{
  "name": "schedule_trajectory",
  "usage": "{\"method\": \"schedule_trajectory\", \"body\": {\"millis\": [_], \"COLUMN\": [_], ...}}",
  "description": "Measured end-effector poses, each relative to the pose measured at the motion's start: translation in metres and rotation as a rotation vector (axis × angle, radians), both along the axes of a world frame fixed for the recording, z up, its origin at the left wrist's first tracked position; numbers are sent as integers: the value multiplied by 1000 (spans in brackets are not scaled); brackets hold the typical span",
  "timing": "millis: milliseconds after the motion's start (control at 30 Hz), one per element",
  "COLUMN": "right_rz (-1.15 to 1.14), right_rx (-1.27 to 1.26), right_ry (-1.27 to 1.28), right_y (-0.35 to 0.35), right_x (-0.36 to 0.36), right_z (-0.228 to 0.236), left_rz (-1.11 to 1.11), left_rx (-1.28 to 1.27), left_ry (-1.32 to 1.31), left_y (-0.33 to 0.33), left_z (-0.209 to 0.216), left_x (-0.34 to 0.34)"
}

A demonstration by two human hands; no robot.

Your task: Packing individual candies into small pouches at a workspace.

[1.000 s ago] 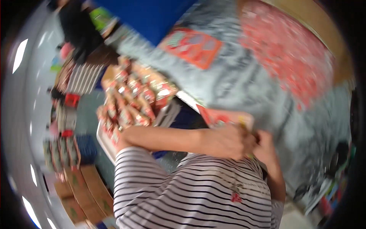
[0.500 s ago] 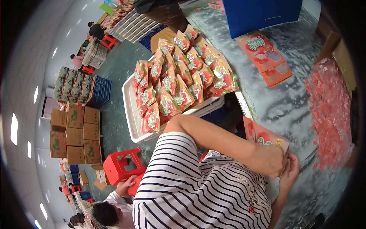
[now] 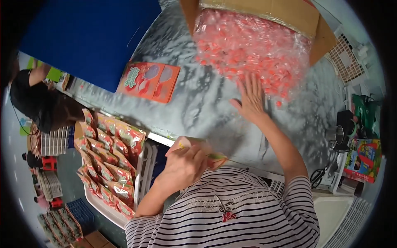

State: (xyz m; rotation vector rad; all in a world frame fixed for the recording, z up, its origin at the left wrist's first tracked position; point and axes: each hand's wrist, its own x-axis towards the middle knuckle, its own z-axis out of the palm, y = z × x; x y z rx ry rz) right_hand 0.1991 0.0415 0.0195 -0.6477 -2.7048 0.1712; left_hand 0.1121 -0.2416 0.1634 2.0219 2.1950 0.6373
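Observation:
My left hand point(image 3: 184, 166) is closed around the upper part of a red and tan candy pouch point(image 3: 217, 161), close to my chest; the pouch is partly blurred and covered by the fingers. Farther off, my right hand point(image 3: 251, 99) lies palm down with fingers spread, its tips at the near edge of a heap of small red pieces point(image 3: 264, 68). A clear plastic liner point(image 3: 235, 27) covers part of this heap. On the table left of the right hand lies a stack of flat red pouches point(image 3: 167, 84).
A cardboard box point(image 3: 269, 10) stands behind the red heap. Far left, a big blue panel point(image 3: 87, 37) overhangs the grey table point(image 3: 198, 111). Filled pouches point(image 3: 118, 165) crowd a white crate point(image 3: 142, 175) at my left. Scissors point(image 3: 318, 177) and a plastic basket point(image 3: 346, 58) are at right.
My view has swung to the right. Both hands were together at the pouch; now the right hand has gone out to the red heap, while the left keeps the pouch.

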Motion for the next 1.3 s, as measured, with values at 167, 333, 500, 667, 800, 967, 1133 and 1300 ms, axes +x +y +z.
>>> {"method": "schedule_trajectory", "body": {"millis": [167,333,500,667,800,967,1133,1300], "right_rz": [-3,149,63,-171,-370,-456,-175,-81], "right_rx": [-46,-121,-346,-1085,-1222,-901,-589,-529], "right_ry": [-14,-4,-59,704,856,650,350,224], "right_y": [32,-12,-48,-35,-21,-34,-61,-63], "right_x": [-28,23,87,140,179,194,167,158], "right_z": [-9,-12,11,7,10,-2,19,16], "left_rz": [0,-42,-147,-127,-62,28,8,-14], "left_rx": [-15,-80,-59,-19,-56,-95,-73,-55], "left_ry": [15,-13,-68,-131,-138,-152,-127,-122], "left_y": [1,6,26,29,23,17,19,21], "left_z": [13,8,-4,-14,-20,-21,-22,-22], "left_x": [-7,-11,2,3,0,5,7,8]}}
